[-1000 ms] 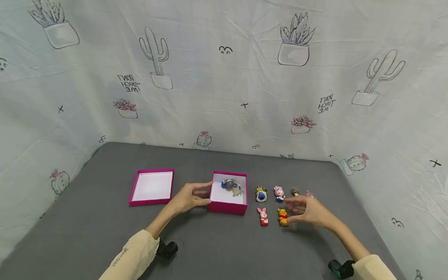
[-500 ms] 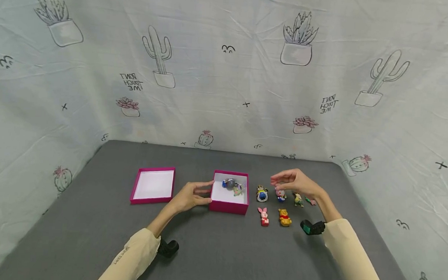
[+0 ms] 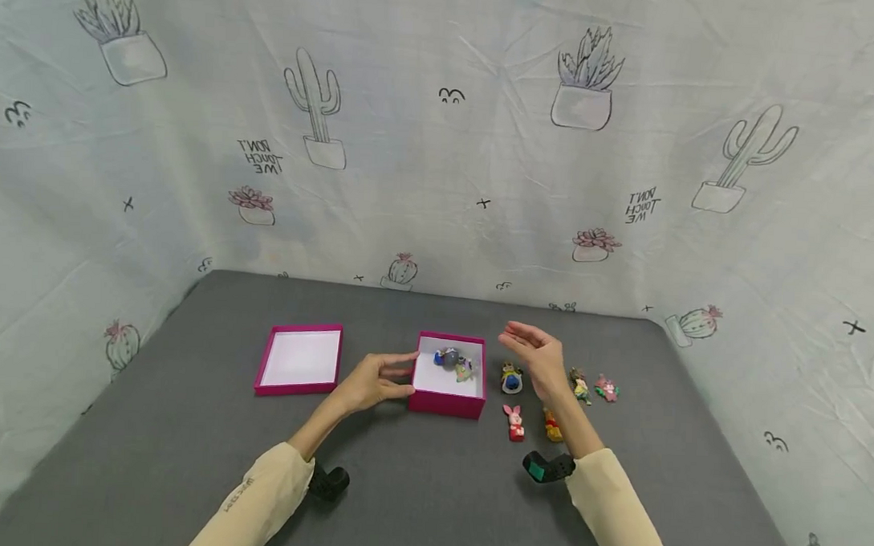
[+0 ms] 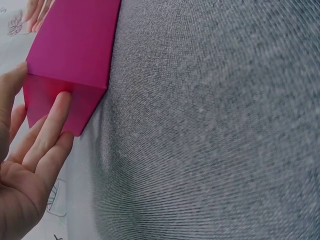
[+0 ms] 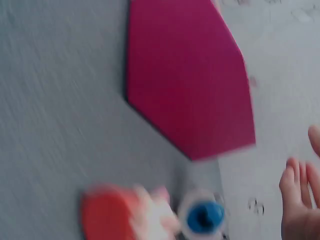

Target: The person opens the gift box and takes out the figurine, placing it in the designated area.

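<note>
My left hand (image 3: 366, 383) touches the left side of a magenta box (image 3: 447, 404). In the left wrist view, its straight fingers (image 4: 42, 145) lie against the box's wall. Inside the box are a grey-and-blue figurine (image 3: 447, 358) and a green-and-purple one (image 3: 464, 371). My right hand (image 3: 538, 361) hovers right of the box, above the toys, fingers extended and nothing visible in them. Close by lie a yellow-and-blue figurine (image 3: 511, 378), a pink long-eared one (image 3: 514, 424) and a yellow bear figurine (image 3: 551, 426), partly covered by the forearm.
A magenta lid (image 3: 302, 361) with a white inside lies to the left. Farther right are a green-and-yellow figurine (image 3: 581, 386) and a pink-and-green one (image 3: 607, 388). All stand on a grey table (image 3: 429, 498) before a printed curtain (image 3: 384, 143).
My right hand has moved left from over the yellow bear and the right-hand figurines towards the box, uncovering the two farthest right. My left hand has stayed at the box.
</note>
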`<state>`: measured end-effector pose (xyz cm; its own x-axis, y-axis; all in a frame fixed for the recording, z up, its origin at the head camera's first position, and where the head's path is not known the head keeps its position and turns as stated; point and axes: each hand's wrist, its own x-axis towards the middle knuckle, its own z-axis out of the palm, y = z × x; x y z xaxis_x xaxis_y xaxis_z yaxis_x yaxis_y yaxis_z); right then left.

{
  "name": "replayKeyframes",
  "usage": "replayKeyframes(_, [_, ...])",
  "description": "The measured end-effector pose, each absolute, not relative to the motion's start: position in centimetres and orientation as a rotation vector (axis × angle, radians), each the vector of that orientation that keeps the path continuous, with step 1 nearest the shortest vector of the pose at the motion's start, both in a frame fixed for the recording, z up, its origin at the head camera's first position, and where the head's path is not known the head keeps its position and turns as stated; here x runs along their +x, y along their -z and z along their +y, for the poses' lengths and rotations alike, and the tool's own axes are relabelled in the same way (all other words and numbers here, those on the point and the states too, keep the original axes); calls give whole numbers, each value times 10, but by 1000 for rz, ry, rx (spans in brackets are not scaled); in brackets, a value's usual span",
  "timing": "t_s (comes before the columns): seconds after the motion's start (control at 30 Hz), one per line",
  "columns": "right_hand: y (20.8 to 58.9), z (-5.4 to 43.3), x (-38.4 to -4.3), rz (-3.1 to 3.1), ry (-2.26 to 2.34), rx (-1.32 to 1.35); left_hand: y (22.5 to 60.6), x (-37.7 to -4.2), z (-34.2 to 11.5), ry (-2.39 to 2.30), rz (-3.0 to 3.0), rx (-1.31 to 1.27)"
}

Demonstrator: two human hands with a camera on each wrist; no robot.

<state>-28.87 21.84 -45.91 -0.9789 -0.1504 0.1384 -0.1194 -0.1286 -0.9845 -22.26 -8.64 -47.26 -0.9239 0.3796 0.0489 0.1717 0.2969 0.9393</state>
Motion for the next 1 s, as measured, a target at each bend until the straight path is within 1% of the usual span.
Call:
replayKeyframes(0.07, [460, 208, -282, 2099, 2366, -249, 472, -223, -86, -1680, 2385, 509])
replayKeyframes(0.5, [451, 154, -257, 2159, 2489, -13, 471, -220, -88, -1686, 2366, 525])
replayKeyframes(0.73, [451, 121, -249, 2313, 2456, 29, 468, -221, -92, -1704, 2373, 529])
replayKeyframes(0.87, [451, 117, -249, 2437, 2357, -46, 470, -223, -91, -1702, 2378, 538])
replayKeyframes(1.0, [448, 129, -263, 2513, 2167, -290, 470, -224, -87, -1695, 2374, 555])
